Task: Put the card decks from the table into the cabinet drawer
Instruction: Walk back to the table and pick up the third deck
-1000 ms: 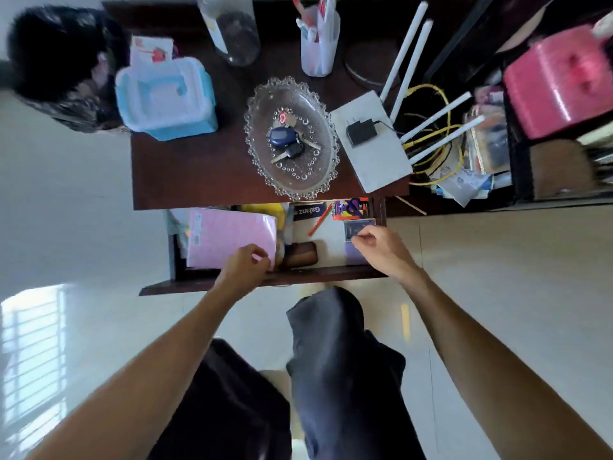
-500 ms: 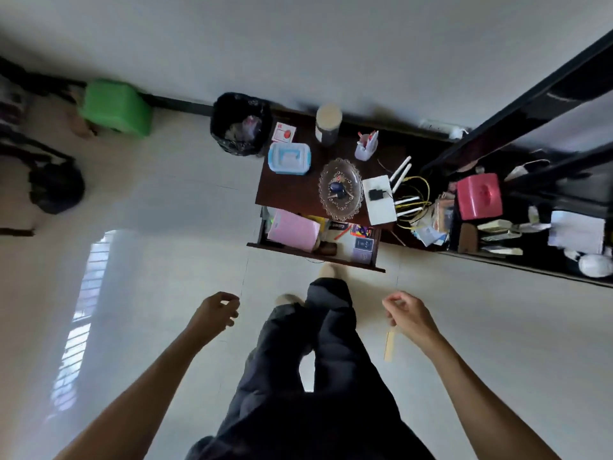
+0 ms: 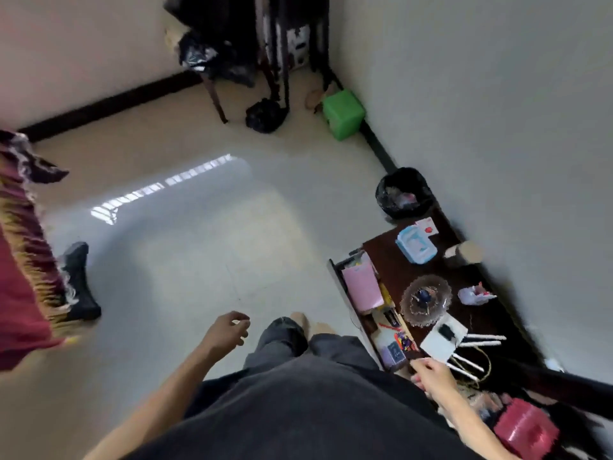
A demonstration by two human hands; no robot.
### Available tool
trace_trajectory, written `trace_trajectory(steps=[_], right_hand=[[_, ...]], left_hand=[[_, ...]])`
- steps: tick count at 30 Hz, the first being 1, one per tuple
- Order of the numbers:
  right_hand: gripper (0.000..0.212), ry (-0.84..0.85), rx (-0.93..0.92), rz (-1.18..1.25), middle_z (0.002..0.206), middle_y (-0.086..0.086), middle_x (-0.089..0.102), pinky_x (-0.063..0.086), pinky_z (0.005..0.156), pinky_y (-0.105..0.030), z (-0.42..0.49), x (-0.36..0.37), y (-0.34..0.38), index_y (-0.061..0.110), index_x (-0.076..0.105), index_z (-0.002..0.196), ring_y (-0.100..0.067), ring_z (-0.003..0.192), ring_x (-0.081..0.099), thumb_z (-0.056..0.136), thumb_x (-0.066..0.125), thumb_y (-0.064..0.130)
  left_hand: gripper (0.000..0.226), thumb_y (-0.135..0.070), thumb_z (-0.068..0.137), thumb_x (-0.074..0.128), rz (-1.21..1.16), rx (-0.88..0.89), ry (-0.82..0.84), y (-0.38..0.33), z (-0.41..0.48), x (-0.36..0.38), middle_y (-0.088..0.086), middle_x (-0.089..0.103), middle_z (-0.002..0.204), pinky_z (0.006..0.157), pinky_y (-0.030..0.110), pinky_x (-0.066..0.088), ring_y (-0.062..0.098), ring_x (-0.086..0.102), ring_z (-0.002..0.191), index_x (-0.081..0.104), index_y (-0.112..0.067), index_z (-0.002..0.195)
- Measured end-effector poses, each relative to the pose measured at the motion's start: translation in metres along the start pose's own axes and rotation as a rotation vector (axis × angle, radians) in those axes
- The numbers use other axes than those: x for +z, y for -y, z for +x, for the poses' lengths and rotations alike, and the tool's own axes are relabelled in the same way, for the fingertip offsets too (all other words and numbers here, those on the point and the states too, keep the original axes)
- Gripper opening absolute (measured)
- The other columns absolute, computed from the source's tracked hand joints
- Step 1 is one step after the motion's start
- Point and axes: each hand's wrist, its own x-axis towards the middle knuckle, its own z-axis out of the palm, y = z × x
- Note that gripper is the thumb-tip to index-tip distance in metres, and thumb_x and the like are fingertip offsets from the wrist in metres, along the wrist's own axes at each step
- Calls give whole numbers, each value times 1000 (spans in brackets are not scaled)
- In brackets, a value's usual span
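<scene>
Both hands hang empty with loosely curled fingers (left hand [image 3: 229,330], right hand [image 3: 431,373]) near the open drawer [image 3: 345,293] holding card decks [image 3: 396,351].

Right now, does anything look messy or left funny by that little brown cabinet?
Yes. The cabinet drawer is hanging wide open, stuffed with a pink folder and a card deck. Both the left hand and the right hand are empty, and nobody is shutting it. Tangled yellow cable spills off the cabinet's end too.
</scene>
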Motion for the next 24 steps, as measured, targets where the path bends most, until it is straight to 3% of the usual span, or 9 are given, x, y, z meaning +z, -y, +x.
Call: trace_trajectory(steps=[2,5,11,15,18,21,24], right_hand=[[15,65,-90,-139,70,-10,71,46,51,-29,16,-2,31,7,72,97,-19,56,62,99,62,18],[15,175,-251,-358,77,-15,74,55,67,-40,35,14,84,5,71,95,-25,63,65,99,61,16],[13,378,-532,-740,79,-8,71,50,71,-34,-4,106,181,12,69,94,-20,66,62,98,58,17],[12,486,-695,-878,82,-12,69,48,57,-23,-55,189,229,7,68,100,-17,65,62,99,58,13],[14,547,-775,-982,86,-15,73,46,53,-19,-98,254,247,8,69,103,-18,65,64,99,58,16],[16,588,-838,-1075,87,-14,74,47,57,-23,-137,317,251,10,70,104,-20,67,67,100,59,21],[17,594,-872,-1125,85,-12,75,49,59,-25,-169,369,250,13,71,104,-20,68,70,100,59,24]], left_hand=[[18,-18,96,53,-164,-71,-83,41,-22,3,12,68,84,52,23,44,18,60,62,64,-10,107],[14,-20,95,53,-420,-189,-207,106,-62,23,8,66,82,53,24,42,17,57,60,64,-16,102],[12,-21,96,51,-824,-545,-380,244,-154,107,10,66,83,56,25,43,20,56,61,62,-17,97],[14,-16,93,52,-1072,-759,-405,305,-204,176,11,62,72,50,22,35,21,50,51,63,-7,92],[17,-9,92,54,-1227,-830,-404,326,-219,211,9,59,59,54,25,36,20,50,50,63,-5,79],[34,-8,91,57,-1262,-840,-408,350,-221,221,2,58,50,50,18,39,13,54,46,60,-16,58],[48,-6,91,57,-1261,-798,-404,385,-216,202,-5,55,54,60,18,41,12,52,58,50,-20,46]])
